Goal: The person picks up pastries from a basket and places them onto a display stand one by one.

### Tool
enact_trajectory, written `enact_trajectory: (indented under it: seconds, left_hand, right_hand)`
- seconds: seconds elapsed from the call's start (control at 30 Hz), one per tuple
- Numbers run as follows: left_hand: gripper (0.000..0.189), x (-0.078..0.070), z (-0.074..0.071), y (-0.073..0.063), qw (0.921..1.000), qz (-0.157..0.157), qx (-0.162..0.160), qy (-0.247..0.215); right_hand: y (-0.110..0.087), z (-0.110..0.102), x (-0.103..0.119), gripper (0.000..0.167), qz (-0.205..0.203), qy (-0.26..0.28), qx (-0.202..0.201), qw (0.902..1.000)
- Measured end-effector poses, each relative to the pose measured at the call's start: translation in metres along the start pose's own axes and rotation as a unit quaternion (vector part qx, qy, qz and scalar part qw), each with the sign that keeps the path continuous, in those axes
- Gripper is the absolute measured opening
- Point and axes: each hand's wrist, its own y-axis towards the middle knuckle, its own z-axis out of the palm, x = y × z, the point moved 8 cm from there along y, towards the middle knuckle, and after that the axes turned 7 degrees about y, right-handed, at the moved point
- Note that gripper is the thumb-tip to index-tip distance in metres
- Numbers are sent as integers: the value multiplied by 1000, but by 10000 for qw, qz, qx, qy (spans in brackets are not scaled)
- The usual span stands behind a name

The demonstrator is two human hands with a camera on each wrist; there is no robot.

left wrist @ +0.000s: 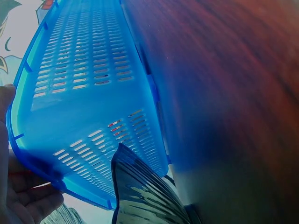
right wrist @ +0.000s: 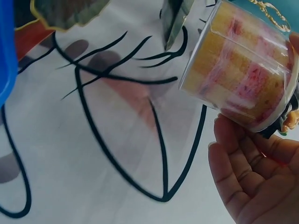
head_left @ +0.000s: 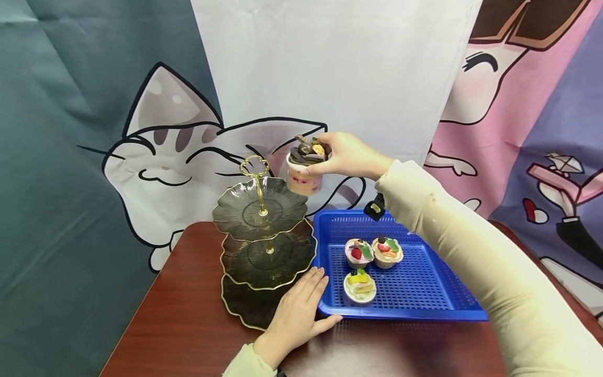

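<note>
Spanning the back: cartoon-cat backdrop point(head_left: 330, 63). Brown table point(head_left: 169, 303) in front carries the main items. Blue basket point(head_left: 419, 280) sits on its right side, three-tier stand point(head_left: 237, 214) just left of it, so source-side and stand are both within arm's reach; likely why they're side by side. Stand's scalloped plates get wider going down, presumably for stability, and that leaves each lower rim exposed. Gold ring handle point(head_left: 254, 166) tops the post. Left hand point(head_left: 296, 310) lies over the basket's near-left corner, fingers straight and thumb spread away from them along the near rim; resting contact, not a clamp. Reads as bracing the basket. Right hand point(head_left: 347, 154) is raised, thumb and fingers closed together on the cake cup point(head_left: 303, 182), pinching it up at the rim. Probably to leave the clear wall and base free and spare the dark topping point(head_left: 307, 151). Cup is near upright, off the table, right of the ring handle and by the top plate's right edge in the head view; can't tell the depth gap. Smallest: three dessert cups in the basket's left part, berry cup point(head_left: 356, 255) and orange-slice cup point(head_left: 387, 253) side by side, yellow-topped cup point(head_left: 359, 288) nearer the front rim.
</note>
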Motion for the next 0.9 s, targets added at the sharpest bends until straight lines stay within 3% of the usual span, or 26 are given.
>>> enact_trajectory:
  seconds: [0.33, 0.9]
  left_hand:
    - [75, -2, 1, 1, 10000, -22, -56, 37]
    - [75, -4, 2, -1, 9997, 55, -202, 158]
  right_hand:
    - [24, 24, 20, 41, -235, 55, 223, 9995]
    - [40, 52, 30, 45, -244, 90, 440, 9987]
